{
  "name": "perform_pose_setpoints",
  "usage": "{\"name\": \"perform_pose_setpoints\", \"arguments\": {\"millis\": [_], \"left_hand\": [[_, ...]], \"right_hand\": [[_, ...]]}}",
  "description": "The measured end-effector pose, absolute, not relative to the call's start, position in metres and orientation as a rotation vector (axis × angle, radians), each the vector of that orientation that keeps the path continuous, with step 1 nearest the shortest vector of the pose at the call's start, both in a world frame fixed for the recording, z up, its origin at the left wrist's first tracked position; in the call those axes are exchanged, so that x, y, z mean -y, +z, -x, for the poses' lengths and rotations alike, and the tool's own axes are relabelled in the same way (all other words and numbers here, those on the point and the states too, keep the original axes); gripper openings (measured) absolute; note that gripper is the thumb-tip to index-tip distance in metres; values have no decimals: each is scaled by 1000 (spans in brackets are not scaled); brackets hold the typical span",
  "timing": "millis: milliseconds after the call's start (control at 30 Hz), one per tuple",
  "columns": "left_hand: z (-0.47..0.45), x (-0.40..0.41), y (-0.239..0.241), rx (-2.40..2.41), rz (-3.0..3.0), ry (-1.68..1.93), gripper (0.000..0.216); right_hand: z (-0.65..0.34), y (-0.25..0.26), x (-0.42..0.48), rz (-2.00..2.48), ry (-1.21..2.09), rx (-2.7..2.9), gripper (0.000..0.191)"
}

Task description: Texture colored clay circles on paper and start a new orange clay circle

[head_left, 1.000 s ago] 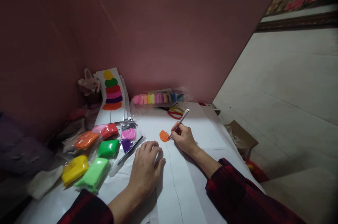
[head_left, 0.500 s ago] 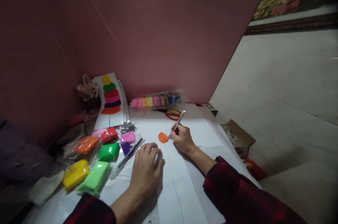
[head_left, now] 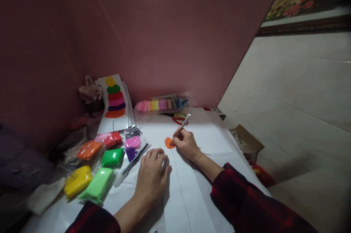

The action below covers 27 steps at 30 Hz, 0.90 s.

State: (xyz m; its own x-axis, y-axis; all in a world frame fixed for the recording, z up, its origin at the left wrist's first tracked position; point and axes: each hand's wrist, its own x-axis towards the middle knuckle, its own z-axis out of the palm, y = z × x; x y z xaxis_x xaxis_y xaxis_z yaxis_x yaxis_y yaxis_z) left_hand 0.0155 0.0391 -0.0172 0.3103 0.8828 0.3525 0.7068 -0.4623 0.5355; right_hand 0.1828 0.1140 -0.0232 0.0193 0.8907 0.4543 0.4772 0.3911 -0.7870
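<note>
A slim white pen (head_left: 184, 124) is pinched in my right hand (head_left: 187, 145), its lower end at the right side of a round orange clay patch (head_left: 169, 142). That patch is pressed onto a white sheet of paper (head_left: 179, 189), at the top of a thin, wavy drawn line. My left hand (head_left: 152, 169) rests palm down on the sheet's left edge, fingers loosely bent and slightly apart, holding nothing. Just left of it lies a dark pen (head_left: 135, 158) on a clear wrapper. Beyond stands a finished-looking card (head_left: 115, 103) with stacked bands of coloured clay.
Bagged clay in green (head_left: 112, 157), light green (head_left: 98, 183), yellow (head_left: 78, 181) and orange (head_left: 89, 150) lies at left. A pack of coloured clay (head_left: 161, 104) and red-and-yellow-handled scissors (head_left: 180, 119) sit at the back. A cardboard box (head_left: 248, 141) stands beyond the right edge.
My right hand has shifted slightly left with the white pen, whose lower end has moved from the patch's right edge onto the orange clay. My left hand stays put.
</note>
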Motion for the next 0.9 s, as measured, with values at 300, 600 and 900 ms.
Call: {"name": "perform_pose_setpoints", "arguments": {"millis": [300, 600, 900], "left_hand": [[-15, -40, -17, -1427, -2303, 845, 9], [-16, -38, -17, -1433, -2299, 873, 10], [-15, -40, -18, -1436, -2300, 888, 10]], "right_hand": [[-193, -21, -124, 1257, 529, 1657, 6], [-197, -22, -131, 1283, 436, 1659, 8], [-197, -21, -128, 1272, 403, 1571, 6]]}}
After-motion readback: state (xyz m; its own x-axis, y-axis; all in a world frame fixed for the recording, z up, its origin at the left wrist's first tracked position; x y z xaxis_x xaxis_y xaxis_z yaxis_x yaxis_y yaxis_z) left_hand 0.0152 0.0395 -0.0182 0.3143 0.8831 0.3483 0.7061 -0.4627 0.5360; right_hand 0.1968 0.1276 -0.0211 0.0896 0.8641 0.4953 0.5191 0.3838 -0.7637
